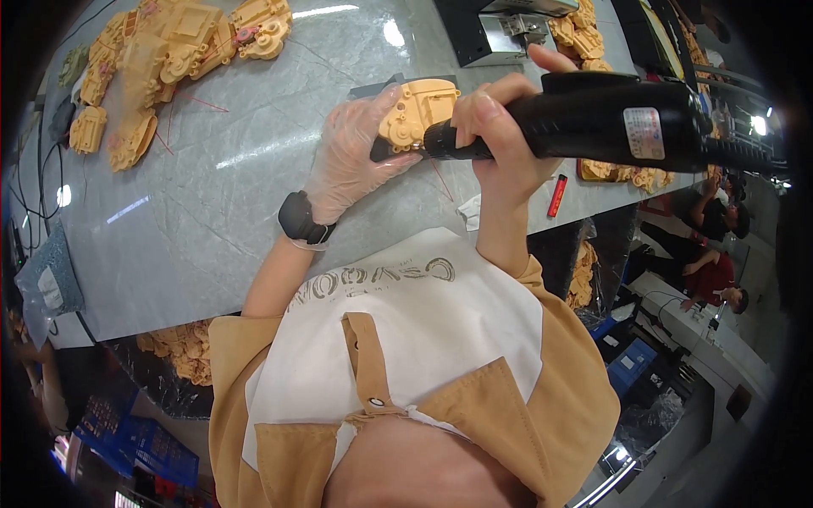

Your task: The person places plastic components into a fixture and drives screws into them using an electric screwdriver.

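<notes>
In front of me on the grey table, a yellow plastic housing (430,100) sits on a dark block or fixture (370,88). My left hand (345,154), in a clear glove, grips the housing's left side, with fingers at the upper edge and thumb along the lower edge. My bare right hand (508,140) is closed round a black corded power screwdriver (593,120), held nearly level. Its front end points left against the housing's lower right part; the tip itself is hidden.
Yellow housings (182,52) are heaped at the far left, with thin red wires nearby. A black machine (500,38) stands at the back. A red stick-shaped item (556,196) lies near the right front edge. Blue crates (140,444) stand below left; people are at far right.
</notes>
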Tool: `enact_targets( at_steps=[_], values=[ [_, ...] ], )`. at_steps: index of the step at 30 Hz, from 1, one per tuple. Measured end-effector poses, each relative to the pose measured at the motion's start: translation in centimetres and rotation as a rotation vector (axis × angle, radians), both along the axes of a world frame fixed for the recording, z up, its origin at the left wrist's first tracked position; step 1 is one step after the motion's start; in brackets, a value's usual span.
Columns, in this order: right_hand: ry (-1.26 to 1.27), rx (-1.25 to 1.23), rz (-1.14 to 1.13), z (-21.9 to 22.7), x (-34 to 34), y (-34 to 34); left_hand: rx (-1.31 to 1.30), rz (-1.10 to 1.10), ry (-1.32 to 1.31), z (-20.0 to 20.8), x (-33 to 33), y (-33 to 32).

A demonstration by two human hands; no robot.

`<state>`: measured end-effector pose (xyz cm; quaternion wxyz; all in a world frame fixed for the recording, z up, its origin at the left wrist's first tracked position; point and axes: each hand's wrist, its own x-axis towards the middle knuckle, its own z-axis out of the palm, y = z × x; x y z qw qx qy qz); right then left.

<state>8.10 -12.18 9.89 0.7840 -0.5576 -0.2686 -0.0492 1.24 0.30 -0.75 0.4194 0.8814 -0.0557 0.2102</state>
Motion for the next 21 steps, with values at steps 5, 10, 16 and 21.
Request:
enact_targets(
  at_steps=[5,10,16,21],
  values=[
    [0.022,-0.032,0.019,-1.1,-0.1,0.7,0.002,0.001,0.010,0.2,-0.1,0.3],
    [0.038,-0.083,-0.014,-1.4,0.1,0.8,0.002,-0.020,-0.016,0.1,0.7,0.1],
    [-0.026,-0.341,-0.138,-7.1,-1.1,1.0,-0.128,-0.013,-0.057,-2.6,0.5,-0.3],
    [-0.021,-0.286,-0.032,-1.7,-1.6,2.2,-0.257,-0.024,0.100,-3.7,-0.6,-0.6]
  ],
)
